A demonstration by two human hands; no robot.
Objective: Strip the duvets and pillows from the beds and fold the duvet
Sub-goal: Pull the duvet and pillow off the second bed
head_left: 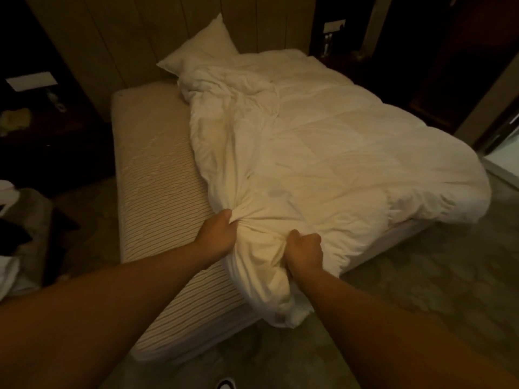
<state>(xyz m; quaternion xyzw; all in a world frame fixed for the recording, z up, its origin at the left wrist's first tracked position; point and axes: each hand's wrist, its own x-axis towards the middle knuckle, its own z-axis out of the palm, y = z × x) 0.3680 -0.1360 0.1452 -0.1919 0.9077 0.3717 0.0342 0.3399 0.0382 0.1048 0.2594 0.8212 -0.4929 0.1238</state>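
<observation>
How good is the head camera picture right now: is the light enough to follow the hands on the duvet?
Head view: dim, warm yellowish light, and the room's corners fall into near black. The duvet is the brightest area, so the left hand and right hand gripping its bunched end read clearly. Wide-angle bending curves the mattress edges. The picture is slightly soft, and the pillow shows little detail.

- Two bare forearms reach in from the bottom edge of the view, with no sleeve showing on either one.
- The left hand point(217, 231) wears no glove, ring or watch, and its wrist is uncovered.
- The right hand point(304, 252) is likewise ungloved, with a bare wrist and no band or jewellery.
- The dim, warm light blurs finer detail of the fingernails and knuckles.
</observation>
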